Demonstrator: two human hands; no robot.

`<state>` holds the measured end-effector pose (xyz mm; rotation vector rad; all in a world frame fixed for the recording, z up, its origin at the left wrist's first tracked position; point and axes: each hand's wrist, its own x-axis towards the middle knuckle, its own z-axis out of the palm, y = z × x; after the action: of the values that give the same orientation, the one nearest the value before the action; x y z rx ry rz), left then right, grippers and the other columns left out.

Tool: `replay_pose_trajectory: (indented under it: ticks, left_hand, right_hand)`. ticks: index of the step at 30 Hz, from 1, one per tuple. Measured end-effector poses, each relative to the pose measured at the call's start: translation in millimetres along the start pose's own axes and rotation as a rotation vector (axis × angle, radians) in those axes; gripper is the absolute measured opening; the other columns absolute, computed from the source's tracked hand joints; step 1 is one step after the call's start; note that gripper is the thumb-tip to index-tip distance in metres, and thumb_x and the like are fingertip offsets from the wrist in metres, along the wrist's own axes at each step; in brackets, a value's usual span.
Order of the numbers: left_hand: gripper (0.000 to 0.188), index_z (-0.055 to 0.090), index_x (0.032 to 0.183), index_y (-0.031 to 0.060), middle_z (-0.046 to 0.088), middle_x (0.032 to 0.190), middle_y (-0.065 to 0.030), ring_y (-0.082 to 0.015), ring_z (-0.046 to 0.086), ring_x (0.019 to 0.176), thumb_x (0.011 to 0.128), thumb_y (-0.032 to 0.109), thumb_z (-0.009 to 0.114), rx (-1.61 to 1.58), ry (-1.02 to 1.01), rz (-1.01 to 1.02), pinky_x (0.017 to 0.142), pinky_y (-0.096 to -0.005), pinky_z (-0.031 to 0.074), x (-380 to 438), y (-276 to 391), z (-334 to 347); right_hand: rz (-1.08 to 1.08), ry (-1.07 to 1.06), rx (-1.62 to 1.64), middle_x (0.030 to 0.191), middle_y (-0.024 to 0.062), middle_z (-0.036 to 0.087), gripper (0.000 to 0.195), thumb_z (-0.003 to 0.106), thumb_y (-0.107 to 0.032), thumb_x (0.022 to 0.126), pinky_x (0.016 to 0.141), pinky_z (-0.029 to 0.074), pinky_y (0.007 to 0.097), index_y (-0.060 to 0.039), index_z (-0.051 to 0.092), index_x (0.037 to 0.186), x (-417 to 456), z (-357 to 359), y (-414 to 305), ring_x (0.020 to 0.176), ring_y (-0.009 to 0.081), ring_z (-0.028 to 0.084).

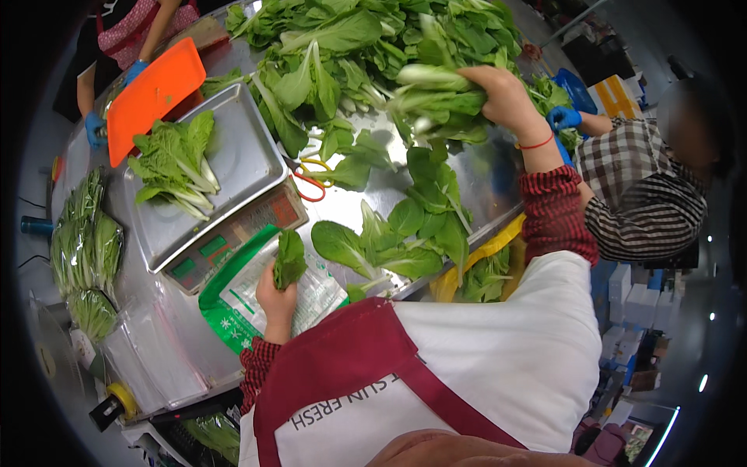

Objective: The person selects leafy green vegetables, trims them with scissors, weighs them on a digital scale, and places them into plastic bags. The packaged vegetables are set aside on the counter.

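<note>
My left hand (276, 298) is closed around a small bunch of green leaves (290, 260), above a green and white plastic bag (233, 303). On the right, my right hand (503, 96) grips a bunch of leafy greens with pale stalks (443, 96), blurred, at the edge of a big heap of greens (332, 35). Loose leaves (402, 239) lie on the steel table between my hands. A metal tray (233, 140) on a weighing scale (245, 233) holds a few leafy greens (178, 160). Scissors with orange and yellow handles (309, 181) lie beside the tray.
A co-worker's blue-gloved hands (95, 129) are by an orange tray (157, 96). Another co-worker in checks (621, 152) stands at the right. Bagged greens (87, 239) and clear plastic bags (149, 356) lie on the left. A yellow bag (478, 257) with greens hangs at the table's edge.
</note>
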<state>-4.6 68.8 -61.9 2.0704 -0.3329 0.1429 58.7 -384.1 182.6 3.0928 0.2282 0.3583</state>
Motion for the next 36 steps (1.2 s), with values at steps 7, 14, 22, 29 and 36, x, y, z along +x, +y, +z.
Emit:
replay_pose_trajectory:
  ticks: [7, 14, 22, 29, 36]
  left_hand:
    - [0.032, 0.056, 0.103, -0.0005, 0.063, 0.09, -0.0119, -0.024, 0.061, 0.083, 0.074, 0.008, 0.065, -0.164, -0.04, -0.156, 0.073, -0.0321, 0.047, 1, -1, -4]
    - [0.013, 0.054, 0.096, 0.0032, 0.055, 0.08, -0.0025, -0.0096, 0.048, 0.064, 0.086, 0.01, 0.057, -0.9, 0.019, -0.656, 0.057, -0.0236, 0.039, 20, 28, -28]
    - [0.017, 0.052, 0.097, 0.0047, 0.048, 0.073, 0.0023, -0.0075, 0.041, 0.059, 0.083, 0.008, 0.06, -1.18, -0.15, -0.654, 0.053, -0.024, 0.032, 27, 69, -29]
    - [0.03, 0.05, 0.112, 0.0013, 0.059, 0.094, -0.0066, -0.0197, 0.058, 0.088, 0.086, 0.013, 0.058, -1.314, -0.317, -0.723, 0.08, -0.0346, 0.048, 35, 89, -3]
    - [0.025, 0.059, 0.101, -0.0001, 0.062, 0.092, -0.0039, -0.0127, 0.058, 0.082, 0.078, 0.008, 0.067, -0.789, -0.434, -0.436, 0.073, -0.0256, 0.047, 36, 77, 17]
  right_hand:
    - [-0.05, 0.294, -0.08, 0.112, 0.0104, 0.056, 0.04, 0.066, -0.009, 0.072, 0.083, 0.045, 0.0362, -0.0094, 0.056, 0.111, 4, 38, -36, 0.101, 0.0251, 0.054]
    - [0.456, -0.068, 0.317, 0.07, 0.0117, 0.063, 0.029, 0.066, -0.037, 0.073, 0.06, 0.049, 0.0376, -0.0087, 0.063, 0.075, -71, 131, -140, 0.067, 0.0299, 0.062]
    - [0.881, 0.155, 0.926, 0.071, 0.0125, 0.061, 0.033, 0.068, -0.029, 0.075, 0.051, 0.047, 0.0303, 0.0005, 0.054, 0.082, -69, 175, -126, 0.063, 0.0212, 0.062]
    - [0.919, 0.306, 1.725, 0.075, 0.0111, 0.062, 0.025, 0.058, -0.021, 0.086, 0.05, 0.045, 0.0224, 0.0031, 0.054, 0.085, -98, 147, -177, 0.058, 0.0147, 0.059]
    - [0.083, -0.182, 0.87, 0.076, 0.0182, 0.062, 0.029, 0.063, -0.027, 0.075, 0.061, 0.049, 0.0399, -0.0058, 0.062, 0.094, -96, 136, -257, 0.068, 0.0353, 0.06]
